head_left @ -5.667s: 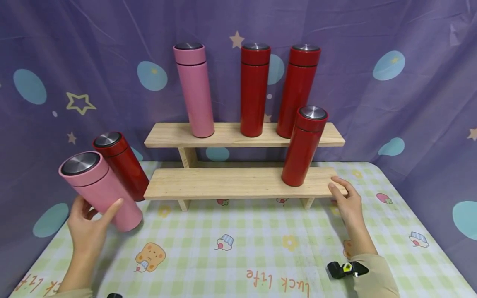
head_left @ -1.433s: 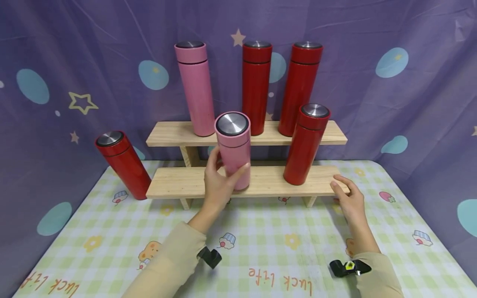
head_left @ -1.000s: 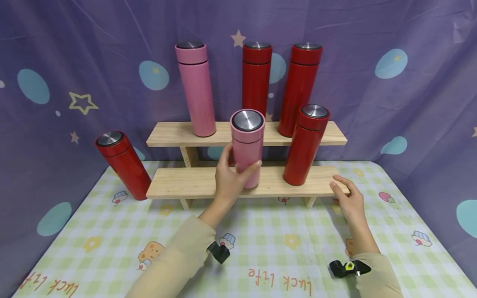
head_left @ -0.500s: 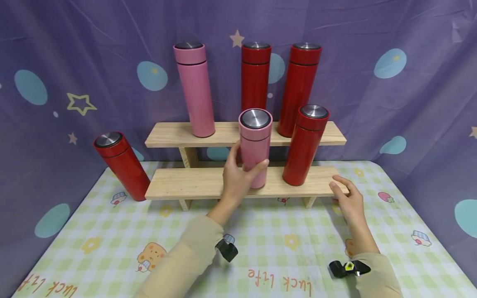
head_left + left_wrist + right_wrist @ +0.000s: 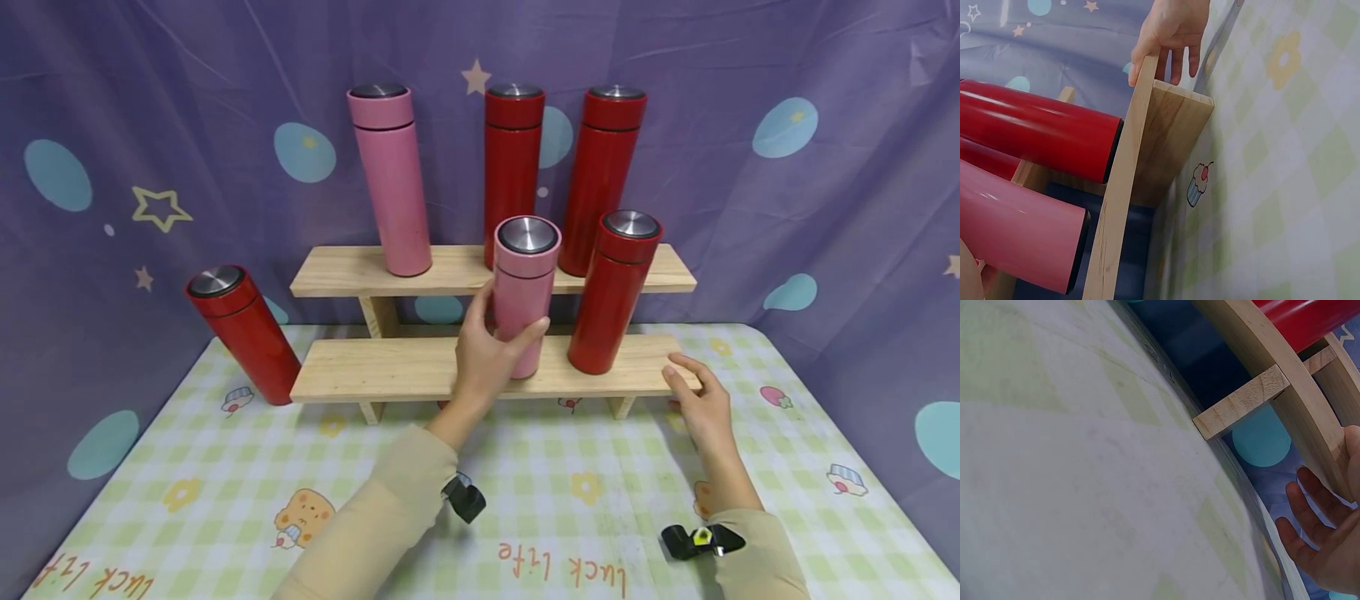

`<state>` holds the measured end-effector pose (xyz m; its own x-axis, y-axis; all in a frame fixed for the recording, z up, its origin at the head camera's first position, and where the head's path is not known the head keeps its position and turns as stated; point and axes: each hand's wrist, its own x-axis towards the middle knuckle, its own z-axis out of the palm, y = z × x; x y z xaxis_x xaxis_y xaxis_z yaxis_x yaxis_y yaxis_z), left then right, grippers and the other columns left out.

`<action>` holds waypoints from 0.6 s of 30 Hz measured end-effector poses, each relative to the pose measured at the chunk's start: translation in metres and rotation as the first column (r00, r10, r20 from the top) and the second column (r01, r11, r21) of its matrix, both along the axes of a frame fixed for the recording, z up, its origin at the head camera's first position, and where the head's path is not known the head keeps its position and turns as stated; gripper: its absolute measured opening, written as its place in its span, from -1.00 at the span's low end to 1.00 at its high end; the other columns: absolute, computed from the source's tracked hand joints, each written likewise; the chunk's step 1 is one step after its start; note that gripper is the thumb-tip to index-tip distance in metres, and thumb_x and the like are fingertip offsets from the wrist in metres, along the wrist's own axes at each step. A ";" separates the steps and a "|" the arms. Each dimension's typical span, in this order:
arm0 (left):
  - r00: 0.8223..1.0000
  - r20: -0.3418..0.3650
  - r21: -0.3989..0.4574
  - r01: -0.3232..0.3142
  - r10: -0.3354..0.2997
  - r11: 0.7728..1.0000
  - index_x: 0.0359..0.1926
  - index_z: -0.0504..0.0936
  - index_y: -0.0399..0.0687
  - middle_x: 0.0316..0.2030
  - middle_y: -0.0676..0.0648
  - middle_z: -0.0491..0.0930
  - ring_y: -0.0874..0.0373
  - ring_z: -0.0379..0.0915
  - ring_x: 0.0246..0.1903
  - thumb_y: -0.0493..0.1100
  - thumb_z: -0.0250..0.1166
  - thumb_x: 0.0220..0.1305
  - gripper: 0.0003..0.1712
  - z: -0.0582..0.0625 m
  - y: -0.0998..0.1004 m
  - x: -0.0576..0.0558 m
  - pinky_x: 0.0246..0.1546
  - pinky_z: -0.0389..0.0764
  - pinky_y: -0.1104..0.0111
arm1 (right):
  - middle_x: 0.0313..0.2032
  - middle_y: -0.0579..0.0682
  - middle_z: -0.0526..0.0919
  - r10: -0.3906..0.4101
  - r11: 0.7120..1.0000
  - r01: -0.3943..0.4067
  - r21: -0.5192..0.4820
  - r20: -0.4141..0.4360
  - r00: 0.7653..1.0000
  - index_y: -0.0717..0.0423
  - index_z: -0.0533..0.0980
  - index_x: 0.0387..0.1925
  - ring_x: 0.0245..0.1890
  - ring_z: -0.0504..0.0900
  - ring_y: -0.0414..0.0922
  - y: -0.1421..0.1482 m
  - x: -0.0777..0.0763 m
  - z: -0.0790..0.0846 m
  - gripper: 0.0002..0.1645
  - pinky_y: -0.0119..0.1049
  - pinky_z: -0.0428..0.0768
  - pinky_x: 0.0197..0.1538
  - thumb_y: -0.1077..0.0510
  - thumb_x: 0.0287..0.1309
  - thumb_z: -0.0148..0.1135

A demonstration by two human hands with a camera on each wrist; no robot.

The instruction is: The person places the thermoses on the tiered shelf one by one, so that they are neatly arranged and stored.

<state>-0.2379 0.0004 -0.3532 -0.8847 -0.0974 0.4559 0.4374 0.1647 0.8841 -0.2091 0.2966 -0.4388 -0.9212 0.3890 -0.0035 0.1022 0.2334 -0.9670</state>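
In the head view my left hand [image 5: 482, 354] grips a pink thermos [image 5: 522, 300], fingers behind it and thumb across its front. The thermos is upright over the lower board [image 5: 375, 367] of a two-tier wooden shelf. A narrow gap shows under its base in the left wrist view. Just right of it, a red thermos [image 5: 615, 300] stands on that board. My right hand [image 5: 703, 408] holds the board's right end, thumb on top; in the right wrist view its other fingers [image 5: 1304, 506] spread loosely below.
On the upper board [image 5: 337, 271] stand a pink thermos [image 5: 393, 187] and two red thermoses, one red thermos [image 5: 513, 175] partly hidden by the held one. Another red thermos [image 5: 247, 333] stands on the checked tablecloth [image 5: 540, 500], close to the shelf's left end. A purple curtain [image 5: 225, 83] hangs behind.
My left hand has carried the pink thermos from the table's left side over the lower board, then gradually rightward toward the red thermos there. The right hand stays at the board's end.
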 end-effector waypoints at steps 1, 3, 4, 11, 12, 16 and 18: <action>1.000 0.002 0.000 0.001 -0.001 1.000 0.40 0.36 -0.01 0.18 -0.03 0.52 0.17 0.44 0.12 0.06 0.58 -0.02 -0.03 0.000 0.000 0.000 0.07 0.54 0.21 | 0.36 0.07 0.30 0.000 1.000 0.000 0.000 -0.001 1.000 -0.02 0.42 0.33 -0.19 0.44 -0.26 0.000 0.000 0.000 -0.31 -0.47 0.59 -0.16 -0.24 0.29 0.21; 1.000 0.003 0.000 0.005 -0.005 1.000 0.40 0.36 0.01 0.17 -0.02 0.52 0.17 0.44 0.11 0.06 0.58 -0.02 -0.04 0.001 0.001 -0.001 0.07 0.53 0.20 | 0.34 0.07 0.32 -0.003 1.000 0.003 -0.001 -0.002 1.000 -0.03 0.42 0.33 -0.19 0.45 -0.26 0.000 0.000 -0.001 -0.31 -0.47 0.59 -0.16 -0.24 0.28 0.21; 1.000 0.003 -0.002 0.005 -0.005 1.000 0.40 0.36 0.02 0.17 -0.02 0.52 0.17 0.44 0.10 0.06 0.58 -0.01 -0.04 0.001 0.002 -0.001 0.06 0.53 0.20 | 0.34 0.07 0.33 -0.005 1.000 0.005 -0.002 -0.001 1.000 -0.03 0.43 0.33 -0.18 0.45 -0.26 0.000 -0.001 -0.001 -0.32 -0.47 0.58 -0.16 -0.23 0.28 0.22; 1.000 0.014 -0.022 -0.013 0.013 1.000 0.40 0.36 0.05 0.19 0.01 0.51 0.18 0.44 0.11 0.10 0.57 -0.02 -0.03 0.002 0.004 -0.003 0.08 0.51 0.20 | 0.33 0.10 0.33 -0.010 1.000 0.010 -0.009 -0.008 1.000 -0.05 0.45 0.31 -0.21 0.46 -0.30 0.000 -0.003 -0.002 -0.36 -0.49 0.58 -0.20 -0.20 0.29 0.23; 1.000 0.014 -0.026 -0.018 0.019 1.000 0.40 0.36 0.04 0.19 0.01 0.51 0.18 0.44 0.11 0.10 0.57 -0.02 -0.02 0.002 0.004 -0.003 0.09 0.51 0.20 | 0.33 0.10 0.33 -0.011 1.000 0.011 -0.007 -0.010 1.000 -0.04 0.45 0.31 -0.22 0.46 -0.30 0.000 -0.003 -0.002 -0.36 -0.49 0.58 -0.21 -0.19 0.30 0.23; 0.999 0.014 -0.043 -0.038 0.039 0.998 0.40 0.36 0.05 0.21 0.01 0.50 0.18 0.43 0.14 0.11 0.56 -0.02 -0.03 0.001 0.004 -0.004 0.12 0.47 0.18 | 0.35 0.08 0.32 -0.012 1.000 0.011 -0.006 -0.007 1.000 -0.03 0.45 0.31 -0.21 0.45 -0.29 0.000 -0.002 -0.002 -0.36 -0.49 0.58 -0.20 -0.20 0.30 0.22; 0.999 0.014 -0.057 -0.050 0.050 0.997 0.40 0.36 0.06 0.22 0.01 0.49 0.18 0.43 0.15 0.11 0.56 -0.02 -0.03 0.001 0.003 -0.004 0.14 0.46 0.18 | 0.36 0.07 0.32 -0.014 1.000 0.014 -0.006 -0.005 1.000 -0.04 0.45 0.31 -0.20 0.44 -0.27 0.000 -0.002 -0.002 -0.36 -0.49 0.58 -0.19 -0.21 0.29 0.23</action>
